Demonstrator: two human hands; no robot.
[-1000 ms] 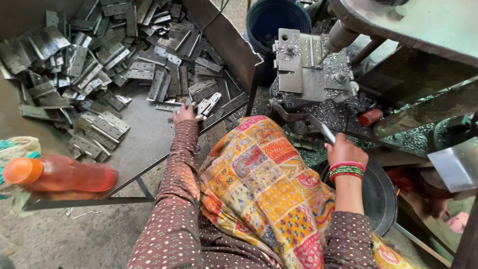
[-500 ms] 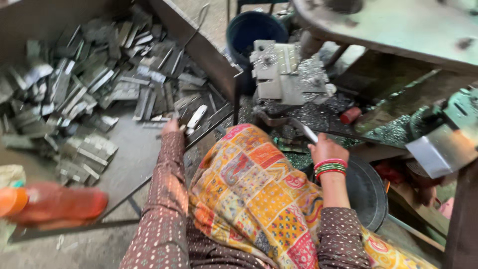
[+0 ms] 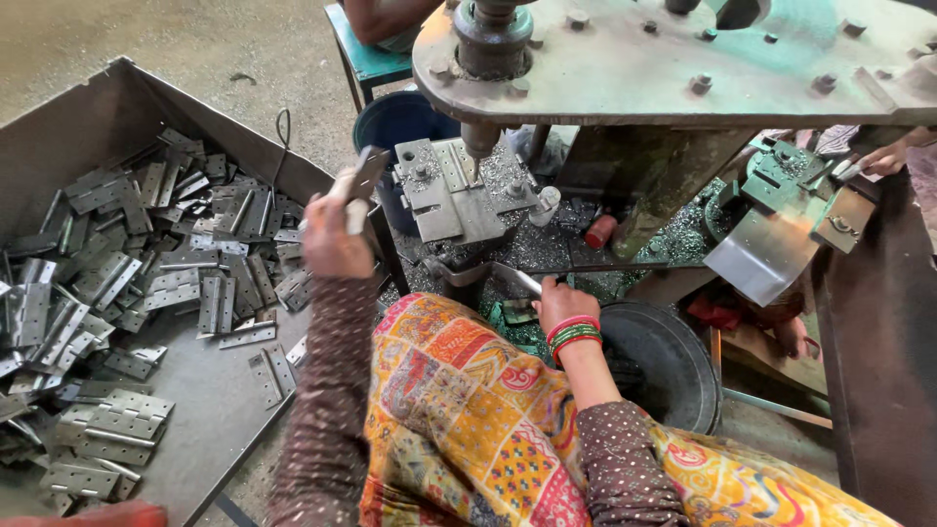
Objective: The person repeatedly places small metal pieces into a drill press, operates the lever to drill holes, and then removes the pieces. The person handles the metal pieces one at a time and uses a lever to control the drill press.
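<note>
My left hand (image 3: 332,237) is raised over the edge of the metal bin (image 3: 117,98) and grips a grey metal hinge (image 3: 359,181). The bin at my left holds several loose hinges (image 3: 146,293) in a heap. My right hand (image 3: 564,303), with red and green bangles on the wrist, is closed on a thin metal rod (image 3: 517,281) in front of the press die (image 3: 449,190). The die sits under the ram of the grey press (image 3: 683,59). A patterned orange cloth (image 3: 468,420) covers my lap.
A dark round pan (image 3: 673,361) sits right of my right hand. A blue bucket (image 3: 395,122) stands behind the die, with metal chips around it. Another person's hand (image 3: 883,158) works at a second fixture (image 3: 791,210) at far right. Someone sits on a green stool (image 3: 366,59) at the top.
My left hand has come up out of the bin with a hinge and moved right toward the die. The right hand stays on the rod. The view has tilted up.
</note>
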